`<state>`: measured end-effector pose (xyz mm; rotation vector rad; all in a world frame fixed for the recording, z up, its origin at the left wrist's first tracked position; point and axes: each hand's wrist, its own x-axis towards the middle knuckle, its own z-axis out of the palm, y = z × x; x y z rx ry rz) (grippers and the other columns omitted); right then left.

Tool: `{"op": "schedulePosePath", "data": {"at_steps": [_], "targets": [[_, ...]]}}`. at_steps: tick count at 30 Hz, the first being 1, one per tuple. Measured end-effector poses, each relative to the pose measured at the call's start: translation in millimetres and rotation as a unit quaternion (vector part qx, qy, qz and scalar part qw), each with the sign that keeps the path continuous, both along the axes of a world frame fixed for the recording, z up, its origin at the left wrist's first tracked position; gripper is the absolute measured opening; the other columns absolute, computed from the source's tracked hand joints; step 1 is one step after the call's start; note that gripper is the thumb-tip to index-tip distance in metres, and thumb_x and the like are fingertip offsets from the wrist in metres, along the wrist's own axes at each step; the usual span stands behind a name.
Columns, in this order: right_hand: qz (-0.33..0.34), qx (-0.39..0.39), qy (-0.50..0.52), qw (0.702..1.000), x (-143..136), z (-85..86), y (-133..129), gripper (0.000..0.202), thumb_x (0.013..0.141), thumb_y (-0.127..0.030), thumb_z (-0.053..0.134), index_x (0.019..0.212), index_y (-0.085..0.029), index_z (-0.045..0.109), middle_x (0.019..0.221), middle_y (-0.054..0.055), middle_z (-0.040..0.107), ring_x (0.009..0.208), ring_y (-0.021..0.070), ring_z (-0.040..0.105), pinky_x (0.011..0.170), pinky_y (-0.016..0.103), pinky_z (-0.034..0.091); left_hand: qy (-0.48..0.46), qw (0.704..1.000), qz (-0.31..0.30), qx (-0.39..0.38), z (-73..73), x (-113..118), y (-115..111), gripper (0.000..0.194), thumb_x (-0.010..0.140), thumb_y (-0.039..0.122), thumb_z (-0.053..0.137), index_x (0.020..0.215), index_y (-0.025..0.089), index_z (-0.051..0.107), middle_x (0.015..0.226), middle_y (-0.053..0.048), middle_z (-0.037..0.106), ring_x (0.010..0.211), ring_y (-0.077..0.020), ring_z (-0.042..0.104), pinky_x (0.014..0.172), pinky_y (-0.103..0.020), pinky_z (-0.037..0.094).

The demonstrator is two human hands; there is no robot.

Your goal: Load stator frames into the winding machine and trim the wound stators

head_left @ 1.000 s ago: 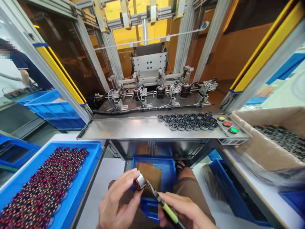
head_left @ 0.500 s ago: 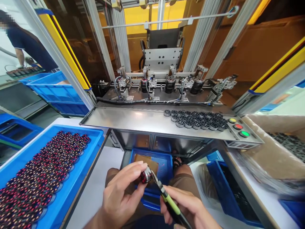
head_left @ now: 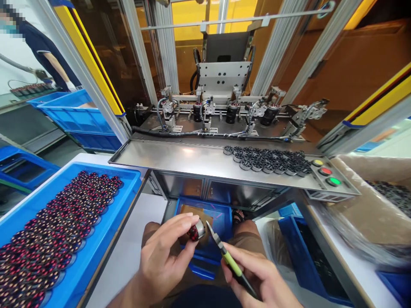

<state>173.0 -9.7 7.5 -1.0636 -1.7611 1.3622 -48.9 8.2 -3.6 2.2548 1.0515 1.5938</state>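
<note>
- Machine (head_left: pixel 224 70): its top is cut off by the upper edge; the co-worker (head_left: pixel 48 51) at far left is partly hidden by its post (head_left: pixel 93 64).
- Blue tray (head_left: pixel 130 179), left: filled with rows of red-and-black coils (head_left: pixel 61 226); near end cut off.
- Steel shelf (head_left: pixel 167 154): dark rings (head_left: pixel 269 162) are bunched toward its right end.
- Cardboard box (head_left: pixel 362 203), right: grey parts are held inside; far side cut off.
- Blue bin (head_left: pixel 298 256), below the box: dark contents, hard to make out.
- Floor tray (head_left: pixel 221 218): a brown sheet (head_left: pixel 188 209) is seen inside, partly covered by the left hand.
- Left hand (head_left: pixel 160 252): a silver-banded coil (head_left: pixel 194 233) is pinched between fingers and thumb, above the floor tray; its far side is hidden.
- Right hand (head_left: pixel 253 269): curled around green-handled pliers (head_left: pixel 231 263). Their tip is now held just clear of the coil; half a second ago it was at the coil's edge.
</note>
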Motion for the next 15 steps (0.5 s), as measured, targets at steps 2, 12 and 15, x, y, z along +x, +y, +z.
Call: {"op": "schedulePosePath", "data": {"at_steps": [2, 12, 15], "targets": [[-0.016, -0.031, 0.008, 0.999, 4, -2.4, -1, 0.048, 0.085, -0.019, 0.055, 0.133, -0.016, 0.060, 0.080, 0.006, 0.064, 0.072, 0.0151, 0.060, 0.070, 0.025, 0.053, -0.001, 1.000, -0.001, 0.008, -0.7, -2, 0, 0.069, 0.072, -0.010, 0.070, 0.133, 0.016, 0.051, 0.114, -0.013, 0.073, 0.108, -0.0248, 0.070, 0.093, -0.040, 0.062], [-0.016, -0.116, 0.061, 0.991, 18, -13.8, -10, 0.050, 0.089, -0.031, 0.059, 0.137, -0.019, 0.054, 0.092, 0.007, 0.062, 0.077, 0.0164, 0.060, 0.075, 0.030, 0.054, 0.106, 0.993, 0.036, 0.039, -10.0, -8, -5, 0.055, 0.076, -0.006, 0.070, 0.125, 0.018, 0.062, 0.122, -0.011, 0.066, 0.114, -0.0214, 0.066, 0.098, -0.032, 0.058], [-0.023, -0.115, 0.063, 0.991, 19, -15.6, -9, 0.052, 0.087, -0.029, 0.060, 0.138, -0.019, 0.053, 0.096, 0.009, 0.064, 0.079, 0.0173, 0.062, 0.077, 0.031, 0.055, 0.093, 0.994, 0.041, 0.043, -7.2, -6, -5, 0.054, 0.076, -0.005, 0.071, 0.123, 0.019, 0.063, 0.119, -0.009, 0.068, 0.110, -0.0199, 0.068, 0.098, -0.030, 0.058]]}}
